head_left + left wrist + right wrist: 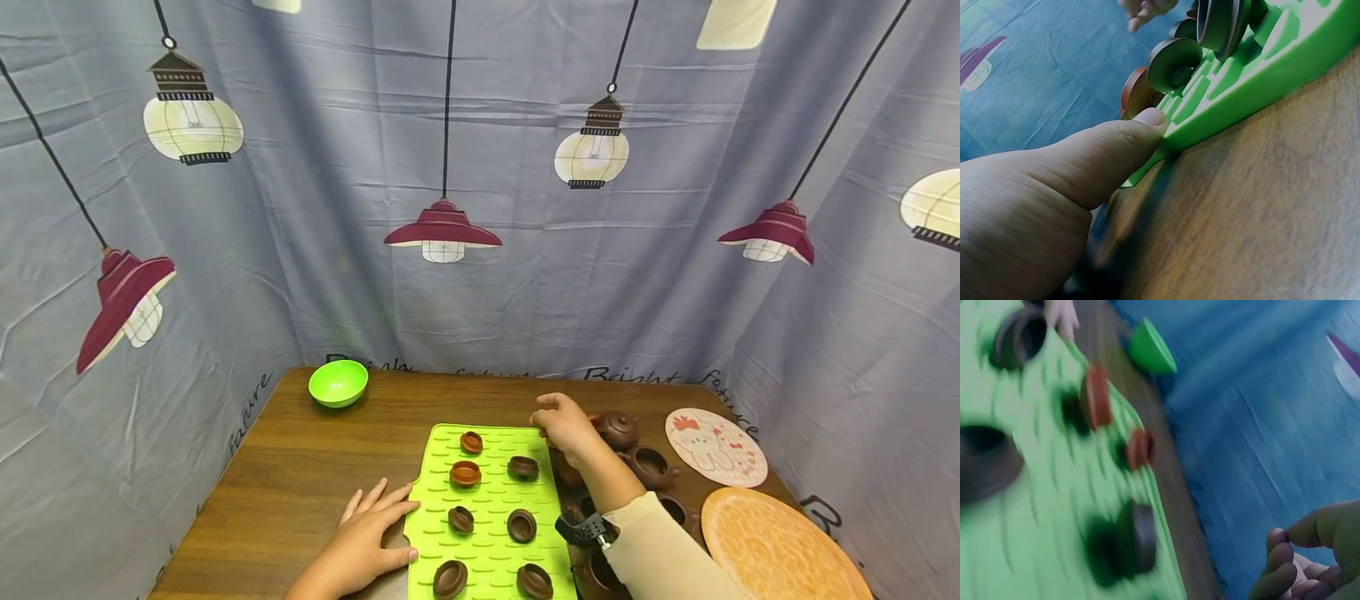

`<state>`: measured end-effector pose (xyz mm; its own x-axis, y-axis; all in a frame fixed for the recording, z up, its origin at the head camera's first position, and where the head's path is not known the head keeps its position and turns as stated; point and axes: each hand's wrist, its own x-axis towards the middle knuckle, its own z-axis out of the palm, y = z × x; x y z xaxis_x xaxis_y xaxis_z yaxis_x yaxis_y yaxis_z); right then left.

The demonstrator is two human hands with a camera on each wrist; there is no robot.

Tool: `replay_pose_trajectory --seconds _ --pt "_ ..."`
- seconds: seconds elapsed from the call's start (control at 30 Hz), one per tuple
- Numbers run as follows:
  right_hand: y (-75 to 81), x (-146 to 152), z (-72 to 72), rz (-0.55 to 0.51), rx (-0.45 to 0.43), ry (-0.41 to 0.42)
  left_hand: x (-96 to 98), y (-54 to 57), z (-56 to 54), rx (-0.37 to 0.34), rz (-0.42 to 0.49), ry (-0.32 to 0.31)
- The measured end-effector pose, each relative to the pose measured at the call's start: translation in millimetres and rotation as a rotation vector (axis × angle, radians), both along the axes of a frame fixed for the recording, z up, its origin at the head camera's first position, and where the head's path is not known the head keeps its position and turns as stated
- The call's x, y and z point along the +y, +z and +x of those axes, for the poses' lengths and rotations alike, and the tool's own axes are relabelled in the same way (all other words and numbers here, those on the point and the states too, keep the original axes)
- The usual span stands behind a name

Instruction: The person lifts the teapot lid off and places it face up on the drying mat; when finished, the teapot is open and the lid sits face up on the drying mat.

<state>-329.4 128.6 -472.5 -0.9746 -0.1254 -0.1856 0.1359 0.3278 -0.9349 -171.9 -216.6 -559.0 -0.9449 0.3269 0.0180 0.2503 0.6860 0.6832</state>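
Note:
A light green ridged mat (491, 500) carries several small round clay lids, two reddish, such as the orange-red lid (466, 474), and others dark brown, such as the brown lid (522, 526). My left hand (365, 533) lies with spread fingers at the mat's left edge, and the thumb (1119, 144) touches that edge in the left wrist view. Over the mat's far right corner hovers my right hand (567, 427), its fingers loosely bent. In the right wrist view, thumb and fingertips of the right hand (1310, 556) come together with nothing visible between them.
Several small brown clay teapots, among them a lidded teapot (618, 429), crowd the table right of the mat, partly hidden under my right forearm. A green bowl (338, 383) stands back left. A round rabbit-print mat (716, 447) and a tan round board (780, 542) lie far right.

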Motion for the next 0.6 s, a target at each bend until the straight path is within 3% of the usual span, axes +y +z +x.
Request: replay_pose_trajectory --seconds 0.27,0.6 --pt "7.3 73.6 -20.9 0.142 0.049 -0.097 -0.3 -3.3 -0.6 0.009 0.004 -0.007" --pt "-8.5 130.5 -33.3 0.400 0.127 -0.098 -0.7 -3.4 -1.4 0.007 0.000 0.001"
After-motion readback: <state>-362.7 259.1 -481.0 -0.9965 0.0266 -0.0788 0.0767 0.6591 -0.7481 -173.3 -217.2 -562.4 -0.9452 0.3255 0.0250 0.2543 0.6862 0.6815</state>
